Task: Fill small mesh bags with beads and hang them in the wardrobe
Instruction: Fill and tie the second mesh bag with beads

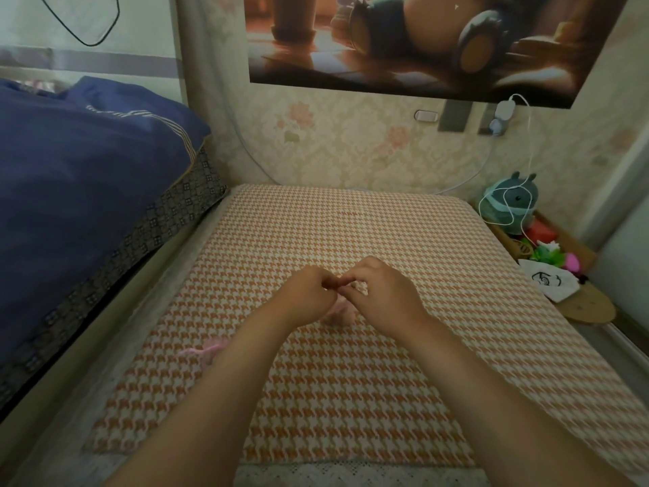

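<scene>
My left hand [309,293] and my right hand [379,290] meet fingertip to fingertip above the middle of the orange houndstooth cloth [351,381]. A small pink mesh bag [339,312] hangs between and just below them, pinched at its top by both hands; the hands cover most of it. A second pink mesh bag [207,349] with its drawstring lies flat on the cloth to the left, partly behind my left forearm. No beads can be made out.
A blue quilt [87,191] is piled on the bed at the left. At the right edge stand a teal plush toy [511,202] wrapped in a white cable, bright small items and a white pouch [551,281]. A wallpapered wall closes the back.
</scene>
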Tool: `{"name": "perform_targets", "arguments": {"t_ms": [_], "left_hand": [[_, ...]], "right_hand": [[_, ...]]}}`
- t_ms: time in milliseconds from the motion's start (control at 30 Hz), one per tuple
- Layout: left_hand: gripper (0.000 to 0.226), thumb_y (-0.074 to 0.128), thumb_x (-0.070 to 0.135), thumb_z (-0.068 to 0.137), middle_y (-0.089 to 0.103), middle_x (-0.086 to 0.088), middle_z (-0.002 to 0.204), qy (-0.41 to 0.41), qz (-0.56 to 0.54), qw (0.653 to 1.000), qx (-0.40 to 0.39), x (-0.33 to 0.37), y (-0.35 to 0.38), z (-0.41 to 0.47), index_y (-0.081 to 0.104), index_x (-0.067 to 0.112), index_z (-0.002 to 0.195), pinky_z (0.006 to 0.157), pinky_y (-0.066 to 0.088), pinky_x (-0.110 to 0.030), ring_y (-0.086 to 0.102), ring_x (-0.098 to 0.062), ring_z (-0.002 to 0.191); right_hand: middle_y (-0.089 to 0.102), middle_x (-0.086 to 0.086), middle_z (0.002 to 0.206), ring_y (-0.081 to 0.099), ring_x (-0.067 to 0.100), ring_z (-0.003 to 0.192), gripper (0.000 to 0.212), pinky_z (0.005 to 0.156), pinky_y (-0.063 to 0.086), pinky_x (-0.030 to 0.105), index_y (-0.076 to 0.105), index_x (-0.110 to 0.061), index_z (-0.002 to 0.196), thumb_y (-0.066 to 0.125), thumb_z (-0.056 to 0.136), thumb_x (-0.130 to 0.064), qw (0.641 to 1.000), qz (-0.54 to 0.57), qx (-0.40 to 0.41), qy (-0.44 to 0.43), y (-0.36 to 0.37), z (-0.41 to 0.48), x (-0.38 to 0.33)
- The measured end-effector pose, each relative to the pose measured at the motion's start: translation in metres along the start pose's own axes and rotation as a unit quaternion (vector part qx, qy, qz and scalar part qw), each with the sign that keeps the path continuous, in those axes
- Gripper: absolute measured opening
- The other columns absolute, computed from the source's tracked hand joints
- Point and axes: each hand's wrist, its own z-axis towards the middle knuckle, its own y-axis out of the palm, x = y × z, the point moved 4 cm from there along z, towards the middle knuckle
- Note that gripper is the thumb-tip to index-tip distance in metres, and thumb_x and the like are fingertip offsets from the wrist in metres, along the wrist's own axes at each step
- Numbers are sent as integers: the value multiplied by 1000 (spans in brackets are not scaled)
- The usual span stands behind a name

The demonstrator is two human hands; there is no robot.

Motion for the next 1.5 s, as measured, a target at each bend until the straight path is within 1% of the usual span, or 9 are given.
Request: {"name": "perform_targets", "arguments": {"t_ms": [233, 333, 433, 633, 867, 967, 1100, 1267, 1500], "left_hand": [[26, 57, 12, 91, 73, 5, 107, 27, -10, 1000, 9, 8, 2, -1, 76, 21, 107, 83, 50, -25, 65, -11, 95], [26, 57, 11, 93, 74, 3, 104, 30, -43, 999, 0, 14, 6, -1, 75, 18, 109, 66, 50, -14, 65, -7, 82], [27, 58, 10, 91, 73, 7, 107, 41, -61, 997, 6, 23, 10, 6, 75, 18, 111, 68, 48, -13, 66, -3, 86], [31, 52, 2, 91, 71, 10, 95, 6, -77, 991, 108, 3, 16, 35, 72, 24, 99, 60, 45, -18, 65, -10, 81], [37, 59, 13, 91, 60, -1, 124, 5, 110, 989, 99, -34, 46, 55, 67, 30, 123, 96, 51, -39, 61, -20, 107], [35, 64, 16, 89, 59, -2, 118, 41, 105, 990, 85, -26, 51, 62, 68, 28, 122, 93, 51, -38, 62, -20, 101], [31, 65, 7, 85, 66, 3, 104, 62, 120, 990, 45, -20, 59, 64, 76, 22, 110, 79, 48, -23, 59, -9, 86], [23, 66, 3, 82, 66, 7, 89, 43, 100, 992, 69, -24, 60, 65, 66, 25, 79, 69, 45, -23, 62, -16, 82], [5, 73, 23, 87, 68, 10, 84, 62, -61, 990, 110, 12, 34, 50, 69, 21, 91, 67, 47, -16, 62, -2, 73]], "right_hand": [[73, -11, 95, 65, 11, 85, 25, 73, 54, 35, 74, -33, 103, 52, 98, -43, 996, -16, -83, 26, -5, -2, 4], [69, -9, 73, 62, 9, 67, 23, 59, 50, 30, 76, -29, 89, 56, 93, -40, 995, -19, -89, 48, -12, -5, 11], [65, -6, 61, 58, 11, 55, 24, 52, 49, 32, 73, -28, 70, 60, 90, -31, 994, -5, -84, 75, -23, -9, 22], [74, -7, 72, 62, 11, 56, 20, 55, 54, 34, 80, -26, 84, 62, 91, -27, 994, 15, -67, 87, -34, -13, 44], [74, -10, 78, 68, 14, 66, 16, 65, 61, 43, 80, -29, 91, 64, 91, -28, 991, 66, -56, 100, -28, -13, 51], [75, -9, 91, 72, 19, 85, 14, 79, 61, 44, 78, -29, 97, 64, 92, -26, 987, 109, -51, 105, -22, -11, 53], [73, -7, 110, 69, 9, 88, 20, 78, 59, 27, 77, -25, 107, 61, 96, -23, 985, 130, -35, 110, -19, -10, 56], [71, -12, 91, 71, 17, 68, 22, 65, 62, 32, 78, -22, 103, 59, 96, -16, 977, 165, -32, 132, -19, -13, 56], [73, -8, 110, 68, 5, 90, 24, 72, 53, 18, 75, -25, 115, 59, 97, -22, 981, 140, -45, 128, -18, -16, 60]]}}
